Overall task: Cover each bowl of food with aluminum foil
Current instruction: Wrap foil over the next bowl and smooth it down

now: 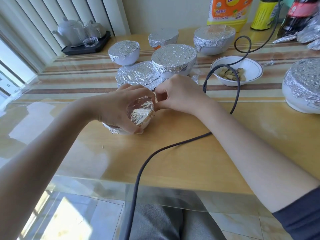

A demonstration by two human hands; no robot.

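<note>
A small white bowl (144, 124) stands on the table's near middle with aluminum foil (141, 111) laid over its top. My left hand (121, 104) wraps around the bowl from the left and presses the foil against its side. My right hand (178, 94) pinches the foil's edge at the bowl's right rim. Behind them stand several foil-covered bowls, among them a wide one (174, 60). One white bowl (237, 71) holding pale food pieces is uncovered at the right.
A dark cable (155, 153) runs across the table from the near edge past the open bowl. A foil-covered dish (136, 76) lies just behind my hands. A tea set on a black tray (86, 47), an orange bottle (228, 11) and a cola bottle (294, 16) stand at the back.
</note>
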